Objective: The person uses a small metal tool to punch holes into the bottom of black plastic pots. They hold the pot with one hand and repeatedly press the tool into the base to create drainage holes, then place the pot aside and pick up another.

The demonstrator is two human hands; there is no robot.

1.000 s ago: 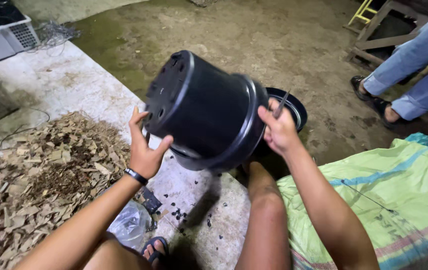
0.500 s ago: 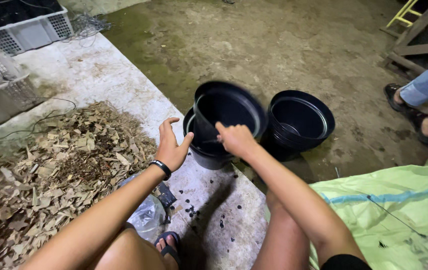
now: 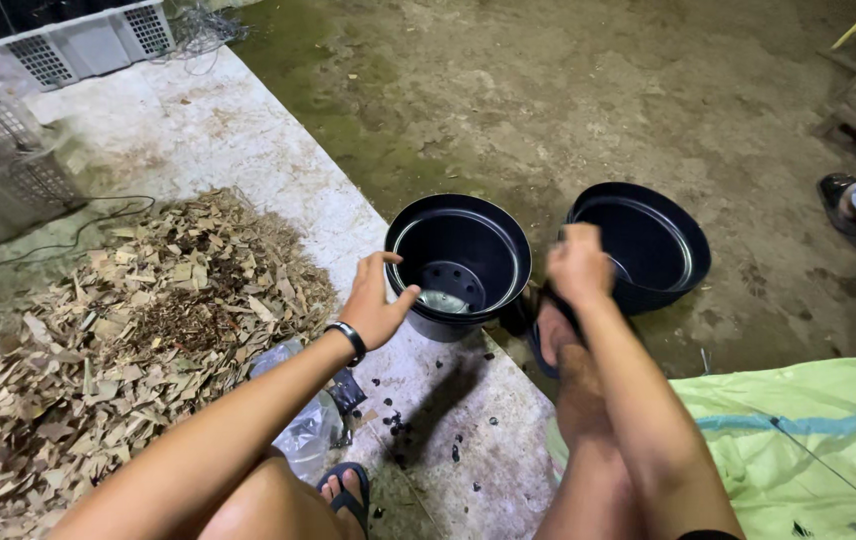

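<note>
A seated person's open left hand (image 3: 376, 305) steadies the near rim of an upright black pot (image 3: 458, 262) on the concrete slab (image 3: 198, 140) — the right hand (image 3: 578, 262), blurred, its grip indiscernible — beside a second pot (image 3: 648, 240).

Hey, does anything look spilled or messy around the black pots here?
Yes. Small dark crumbs lie scattered on the concrete slab below the upright black pot by the left hand. A loose heap of dry wood chips spreads across the slab's left side.
</note>
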